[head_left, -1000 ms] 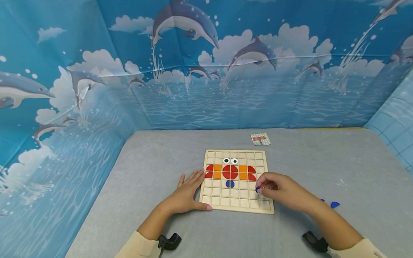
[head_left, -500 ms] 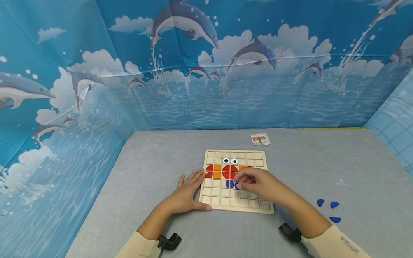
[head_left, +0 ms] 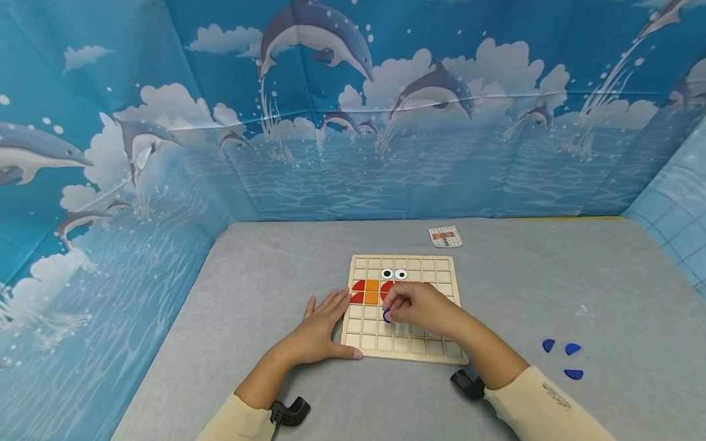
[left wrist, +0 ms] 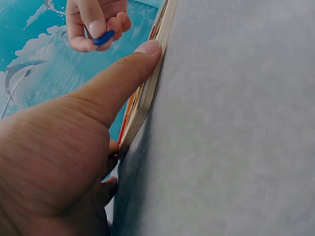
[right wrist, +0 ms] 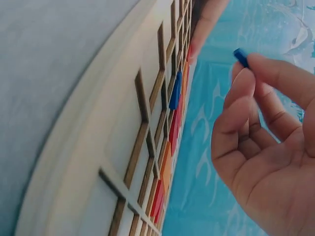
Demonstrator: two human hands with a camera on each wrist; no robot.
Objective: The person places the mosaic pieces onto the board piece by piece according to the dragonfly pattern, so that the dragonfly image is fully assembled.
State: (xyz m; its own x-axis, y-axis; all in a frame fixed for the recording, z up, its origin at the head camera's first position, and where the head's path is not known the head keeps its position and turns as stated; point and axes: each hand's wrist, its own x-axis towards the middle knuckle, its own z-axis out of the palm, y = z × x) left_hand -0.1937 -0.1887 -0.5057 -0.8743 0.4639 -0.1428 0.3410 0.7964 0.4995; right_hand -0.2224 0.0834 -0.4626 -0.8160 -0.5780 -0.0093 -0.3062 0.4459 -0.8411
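Note:
A square wooden grid board (head_left: pixel 418 347) lies on the table, holding red quarter-round pieces (head_left: pixel 358 286), orange square pieces (head_left: pixel 372 292) and two eye pieces (head_left: pixel 394 274). My left hand (head_left: pixel 318 332) rests at its lower left corner, thumb on the near edge, fingers straight along the left side. Between thumb and forefinger, my right hand (head_left: pixel 425 309) pinches a small blue half-round piece (right wrist: pixel 241 57), held just off the board. In the right wrist view, blue pieces (right wrist: pixel 175 91) sit in the grid. My right hand hides them and part of the red and orange row in the head view.
Three loose blue half-round pieces (head_left: pixel 572 348) lie on the grey table to the right of the board. A small pattern card (head_left: pixel 446 237) lies behind the board. A dolphin-print curtain (head_left: pixel 356 167) rises along the table's far and left sides.
My right hand has moved left over the board with the blue half-round piece, from its right side to near the middle. All three loose blue pieces came into full sight. My left hand stayed still.

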